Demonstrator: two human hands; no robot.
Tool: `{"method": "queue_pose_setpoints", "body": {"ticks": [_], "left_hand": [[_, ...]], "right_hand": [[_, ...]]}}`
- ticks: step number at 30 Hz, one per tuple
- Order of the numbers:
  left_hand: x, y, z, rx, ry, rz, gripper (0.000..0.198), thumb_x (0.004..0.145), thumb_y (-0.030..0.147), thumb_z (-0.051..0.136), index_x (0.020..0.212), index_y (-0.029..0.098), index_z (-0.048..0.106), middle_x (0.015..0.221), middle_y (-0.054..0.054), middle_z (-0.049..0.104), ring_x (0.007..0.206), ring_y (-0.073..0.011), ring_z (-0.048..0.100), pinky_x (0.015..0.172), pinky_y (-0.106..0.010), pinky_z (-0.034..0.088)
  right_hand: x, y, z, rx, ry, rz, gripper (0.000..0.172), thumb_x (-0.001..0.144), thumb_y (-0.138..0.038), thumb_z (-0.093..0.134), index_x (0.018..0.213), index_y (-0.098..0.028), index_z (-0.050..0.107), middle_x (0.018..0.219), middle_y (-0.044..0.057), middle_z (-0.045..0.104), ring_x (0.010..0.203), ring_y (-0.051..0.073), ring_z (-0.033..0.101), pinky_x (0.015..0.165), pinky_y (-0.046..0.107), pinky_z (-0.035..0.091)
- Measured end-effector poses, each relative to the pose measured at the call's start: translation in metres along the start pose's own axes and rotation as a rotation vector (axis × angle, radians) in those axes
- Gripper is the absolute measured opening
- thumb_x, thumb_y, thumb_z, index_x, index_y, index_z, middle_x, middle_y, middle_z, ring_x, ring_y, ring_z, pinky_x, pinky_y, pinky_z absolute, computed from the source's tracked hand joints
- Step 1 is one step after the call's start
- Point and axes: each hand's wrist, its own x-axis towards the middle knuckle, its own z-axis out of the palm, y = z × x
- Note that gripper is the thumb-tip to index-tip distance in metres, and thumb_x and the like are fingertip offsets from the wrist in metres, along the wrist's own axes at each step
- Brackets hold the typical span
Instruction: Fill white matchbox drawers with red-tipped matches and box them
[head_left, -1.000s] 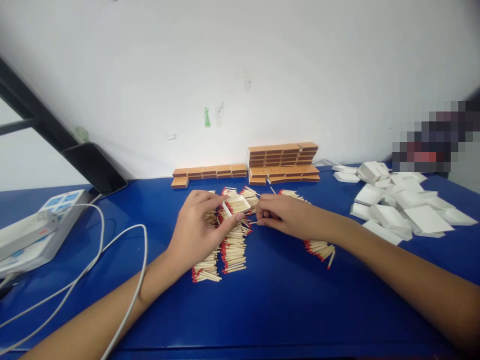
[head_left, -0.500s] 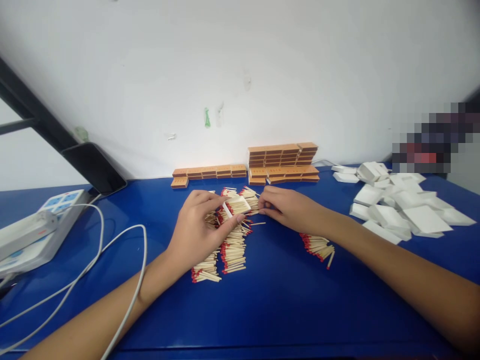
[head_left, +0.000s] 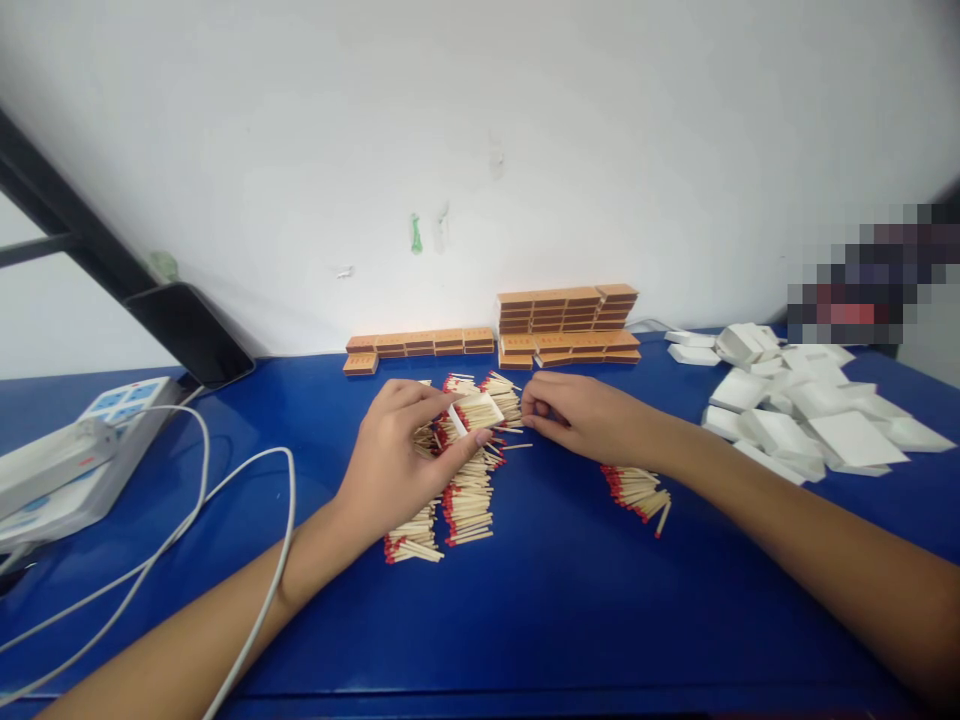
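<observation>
Fingers of the left hand [head_left: 394, 455] grip a white tray [head_left: 457, 420] by its edges, above the match rows [head_left: 469, 505]; those of the right hand [head_left: 574, 412] curl nearby (whether grasping a match, I cannot tell). Blue bench [head_left: 555, 580] gives room towards its near edge.

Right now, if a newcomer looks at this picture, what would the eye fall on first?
Probably the red-tipped matches, heaped mid-table on vivid blue, with the left hand holding a small white tray of them over the heaps. Next might come the jumbled pile of white box parts at the right, then the orange-brown boxes stacked along the wall.
</observation>
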Motion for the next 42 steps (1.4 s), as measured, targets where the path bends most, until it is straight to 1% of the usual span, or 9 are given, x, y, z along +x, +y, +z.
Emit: {"method": "queue_pose_setpoints", "body": {"ticks": [4, 8, 13, 16, 21, 25, 30, 37, 42], "left_hand": [[0.000, -0.001, 0.000, 0.003, 0.006, 0.014, 0.033, 0.091, 0.048, 0.079, 0.108, 0.019, 0.078, 0.102, -0.007, 0.076, 0.097, -0.0253, 0.065, 0.086, -0.043, 0.053], [0.000, -0.001, 0.000, 0.004, 0.009, 0.020, 0.032, 0.092, 0.048, 0.078, 0.108, 0.020, 0.078, 0.102, -0.008, 0.076, 0.097, -0.0258, 0.065, 0.085, -0.043, 0.053], [0.000, -0.001, 0.001, -0.003, 0.005, 0.014, 0.033, 0.091, 0.048, 0.079, 0.108, 0.019, 0.078, 0.102, -0.008, 0.076, 0.096, -0.0252, 0.065, 0.085, -0.042, 0.053], [-0.001, -0.001, 0.000, -0.004, 0.000, 0.013, 0.032, 0.091, 0.047, 0.080, 0.107, 0.020, 0.078, 0.102, -0.008, 0.076, 0.097, -0.0254, 0.065, 0.086, -0.043, 0.053], [0.000, -0.001, 0.000, -0.004, 0.010, 0.013, 0.032, 0.091, 0.047, 0.080, 0.108, 0.020, 0.078, 0.102, -0.008, 0.076, 0.097, -0.0257, 0.065, 0.085, -0.043, 0.053], [0.000, -0.001, 0.001, -0.004, 0.010, 0.018, 0.033, 0.091, 0.048, 0.080, 0.108, 0.020, 0.078, 0.102, -0.008, 0.076, 0.097, -0.0256, 0.065, 0.085, -0.043, 0.054], [0.000, 0.000, 0.000, 0.008, 0.008, 0.029, 0.031, 0.091, 0.047, 0.079, 0.107, 0.020, 0.078, 0.102, -0.008, 0.076, 0.095, -0.0254, 0.065, 0.085, -0.042, 0.053], [-0.001, -0.004, 0.002, 0.003, -0.030, 0.040, 0.033, 0.090, 0.046, 0.080, 0.109, 0.019, 0.078, 0.102, -0.009, 0.076, 0.096, -0.0268, 0.063, 0.087, -0.045, 0.053], [-0.005, -0.001, 0.003, -0.011, -0.087, 0.065, 0.037, 0.089, 0.044, 0.082, 0.116, 0.019, 0.078, 0.106, -0.011, 0.075, 0.102, -0.0296, 0.062, 0.091, -0.049, 0.053]], "right_hand": [[0.001, -0.008, 0.002, 0.014, -0.014, 0.025, 0.015, 0.099, -0.031, 0.058, 0.089, -0.021, 0.060, 0.089, 0.004, 0.063, 0.080, 0.018, 0.057, 0.070, 0.031, 0.038], [0.003, -0.010, 0.005, 0.028, -0.043, 0.016, 0.017, 0.100, -0.027, 0.057, 0.084, -0.021, 0.059, 0.085, 0.004, 0.063, 0.076, 0.017, 0.055, 0.068, 0.031, 0.037], [0.001, -0.004, -0.008, 0.059, -0.046, 0.008, 0.019, 0.099, -0.032, 0.059, 0.084, -0.021, 0.061, 0.083, 0.003, 0.062, 0.074, 0.017, 0.053, 0.067, 0.031, 0.037], [-0.001, -0.004, -0.014, 0.099, -0.108, -0.004, 0.018, 0.097, -0.030, 0.061, 0.082, -0.021, 0.064, 0.081, 0.002, 0.062, 0.073, 0.016, 0.053, 0.066, 0.030, 0.037], [-0.002, -0.008, -0.011, 0.129, -0.149, 0.024, 0.019, 0.095, -0.036, 0.065, 0.083, -0.022, 0.066, 0.081, 0.001, 0.063, 0.072, 0.016, 0.053, 0.065, 0.031, 0.038], [-0.002, -0.009, -0.006, 0.173, -0.172, 0.043, 0.017, 0.096, -0.034, 0.062, 0.085, -0.021, 0.065, 0.085, 0.003, 0.066, 0.073, 0.017, 0.056, 0.065, 0.031, 0.041], [-0.005, -0.005, -0.008, 0.137, -0.189, -0.009, 0.016, 0.099, -0.029, 0.056, 0.087, -0.022, 0.063, 0.093, 0.005, 0.070, 0.082, 0.020, 0.061, 0.073, 0.033, 0.044], [-0.009, -0.008, -0.034, 0.069, -0.052, 0.026, 0.020, 0.101, -0.037, 0.056, 0.088, -0.024, 0.062, 0.085, 0.003, 0.067, 0.077, 0.020, 0.060, 0.067, 0.033, 0.040], [-0.009, -0.026, -0.034, 0.091, 0.020, -0.023, 0.020, 0.103, -0.035, 0.054, 0.089, -0.023, 0.061, 0.087, 0.004, 0.067, 0.079, 0.020, 0.060, 0.069, 0.033, 0.041]]}}
